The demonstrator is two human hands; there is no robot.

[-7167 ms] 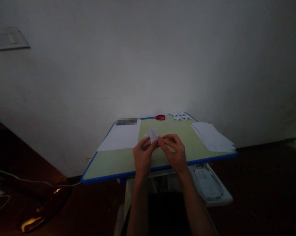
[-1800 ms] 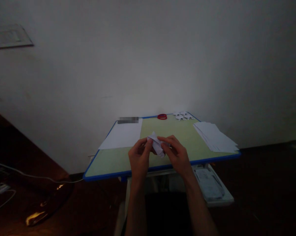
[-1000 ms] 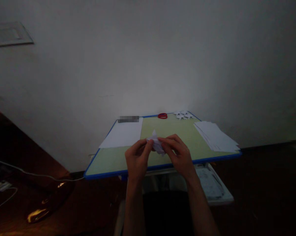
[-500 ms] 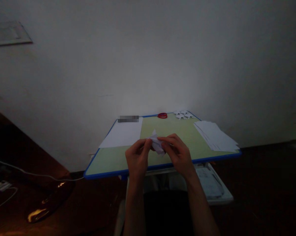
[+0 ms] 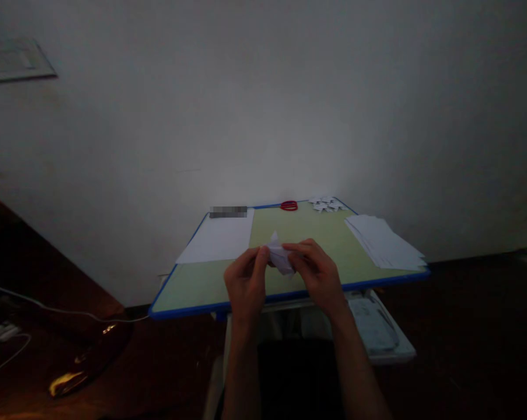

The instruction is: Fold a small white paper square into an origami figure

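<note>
A small piece of folded white paper (image 5: 281, 260) is held above the near half of the green table (image 5: 307, 233), one point of it sticking up. My left hand (image 5: 247, 279) pinches its left side between thumb and fingers. On the right side, my right hand (image 5: 316, 269) grips it the same way, thumb and forefinger closed on the paper. Part of the paper is hidden behind the fingertips.
At the far edge lie red-handled scissors (image 5: 289, 205) and several small folded white paper pieces (image 5: 327, 204). A stack of white sheets (image 5: 383, 242) is at the right. A large white sheet (image 5: 222, 236) covers the left. A drawer (image 5: 377, 326) juts out below the tabletop.
Almost nothing differs. Both hands keep their pinch on the folded paper, and my left hand has shifted very slightly to the right.
</note>
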